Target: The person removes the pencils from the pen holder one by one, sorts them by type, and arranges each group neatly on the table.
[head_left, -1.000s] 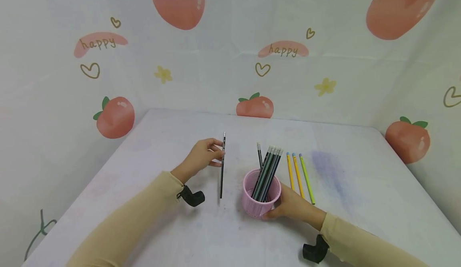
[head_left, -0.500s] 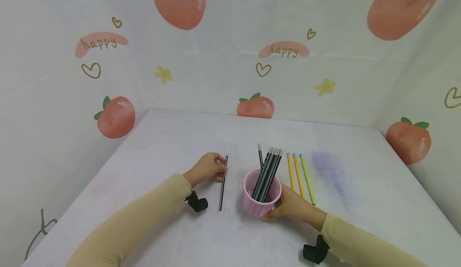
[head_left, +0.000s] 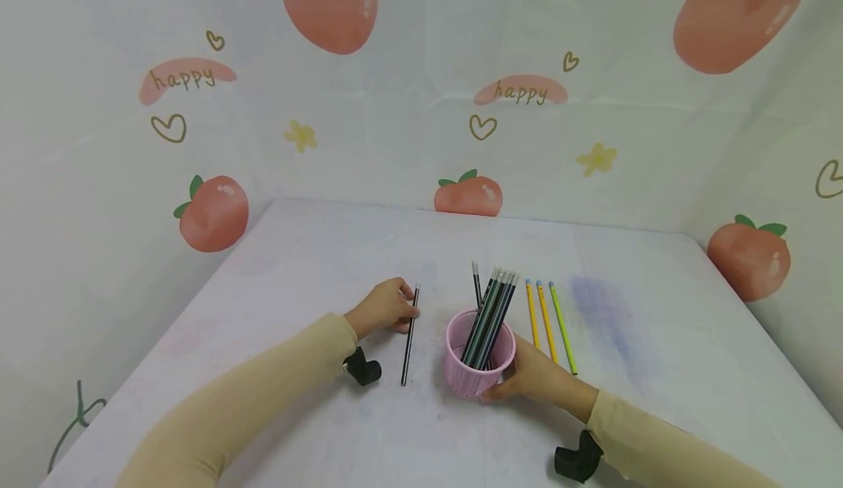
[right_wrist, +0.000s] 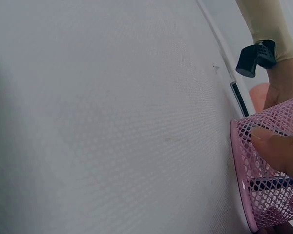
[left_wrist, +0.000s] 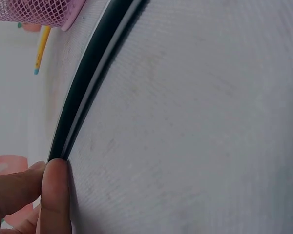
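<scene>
My left hand [head_left: 384, 305] pinches a dark pencil [head_left: 408, 353] near its silver-tipped upper end, between thumb and fingers. The pencil lies along the tabletop, close over the cloth, left of a pink mesh pencil cup [head_left: 469, 383]. In the left wrist view the thumb [left_wrist: 55, 190] presses against the dark shaft. My right hand [head_left: 541, 375] grips the cup from its right side, with the thumb [right_wrist: 271, 144] across the mesh. Several dark pencils [head_left: 489, 323] lean together in the cup, silver ends up. Another dark pencil [head_left: 476, 283] stands apart from that bundle, at the cup's far side.
Two yellow pencils [head_left: 546, 320] and a green pencil [head_left: 563, 331] lie side by side to the right of the cup. White cloth covers the table [head_left: 316, 254], and a printed backdrop [head_left: 395, 122] rises along its far edge. Black wrist cameras [head_left: 578, 459] hang below both sleeves.
My left hand has lowered the dark pencil and moved it nearer to me and slightly right, then stayed almost still. The right hand and the cup have kept their place.
</scene>
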`<action>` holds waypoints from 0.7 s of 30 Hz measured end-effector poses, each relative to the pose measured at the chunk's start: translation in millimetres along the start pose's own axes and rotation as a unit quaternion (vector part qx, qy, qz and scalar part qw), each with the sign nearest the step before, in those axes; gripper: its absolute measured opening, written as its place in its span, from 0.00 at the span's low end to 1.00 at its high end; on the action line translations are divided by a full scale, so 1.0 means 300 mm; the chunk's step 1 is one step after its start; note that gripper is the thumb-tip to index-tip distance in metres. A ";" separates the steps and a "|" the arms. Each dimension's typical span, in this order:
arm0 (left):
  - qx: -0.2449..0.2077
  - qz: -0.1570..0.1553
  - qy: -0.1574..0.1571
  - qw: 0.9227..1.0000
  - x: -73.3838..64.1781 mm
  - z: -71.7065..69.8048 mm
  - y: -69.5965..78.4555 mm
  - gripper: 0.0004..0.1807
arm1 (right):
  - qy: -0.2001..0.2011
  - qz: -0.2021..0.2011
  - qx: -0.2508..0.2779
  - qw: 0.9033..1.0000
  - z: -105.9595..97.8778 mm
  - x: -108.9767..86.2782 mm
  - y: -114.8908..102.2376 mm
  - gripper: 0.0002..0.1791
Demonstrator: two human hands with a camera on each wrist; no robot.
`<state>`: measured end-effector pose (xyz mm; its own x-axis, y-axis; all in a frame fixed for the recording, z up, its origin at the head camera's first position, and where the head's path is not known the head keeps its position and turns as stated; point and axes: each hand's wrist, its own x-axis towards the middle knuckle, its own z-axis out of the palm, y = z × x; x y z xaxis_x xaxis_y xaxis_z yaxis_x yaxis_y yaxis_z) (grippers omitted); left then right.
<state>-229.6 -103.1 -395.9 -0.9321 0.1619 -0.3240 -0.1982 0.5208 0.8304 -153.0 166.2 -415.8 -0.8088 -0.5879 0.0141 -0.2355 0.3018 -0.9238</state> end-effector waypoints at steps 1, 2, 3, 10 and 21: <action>0.002 -0.001 0.000 1.000 -0.001 -0.001 0.001 0.16 | 0.001 0.001 -0.001 1.000 0.000 0.000 0.000 0.57; 0.005 -0.002 -0.001 1.000 -0.002 -0.002 0.002 0.17 | 0.002 0.002 -0.002 1.000 0.000 0.000 0.000 0.57; 0.008 -0.003 -0.001 1.000 -0.004 -0.003 0.003 0.17 | 0.003 0.003 -0.004 1.000 0.001 0.001 0.000 0.57; 0.009 0.000 -0.002 1.000 -0.003 -0.008 -0.006 0.17 | 0.004 0.008 -0.010 1.000 0.002 0.001 0.002 0.57; 0.005 0.018 0.002 1.000 -0.007 -0.022 -0.004 0.17 | 0.013 0.025 -0.035 0.999 0.000 0.001 -0.002 0.58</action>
<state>-229.4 -109.5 -393.1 -0.9396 0.1779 -0.2924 -0.1612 0.5237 0.8365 -153.2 165.7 -415.3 -0.8342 -0.5511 -0.0210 -0.2300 0.3823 -0.8949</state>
